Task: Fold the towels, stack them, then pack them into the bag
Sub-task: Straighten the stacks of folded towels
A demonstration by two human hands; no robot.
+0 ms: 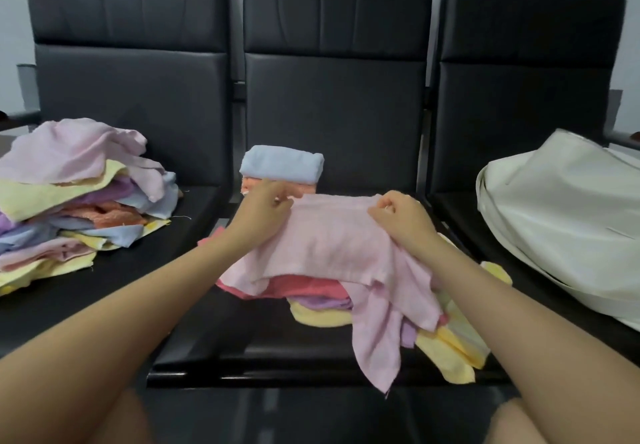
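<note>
A pink towel (332, 246) is spread over a loose heap of red, purple and yellow towels (446, 343) on the middle seat. My left hand (265, 206) pinches its far left corner and my right hand (403, 216) pinches its far right corner. One end of the pink towel hangs over the seat's front edge. Behind my hands stands a small stack of folded towels (282, 168), light blue on top with orange beneath. A white bag (561, 221) lies on the right seat.
A big pile of unfolded pastel towels (76, 194) covers the left seat. The three black padded seats (332, 104) stand in a row with tall backrests. My knees show at the bottom edge.
</note>
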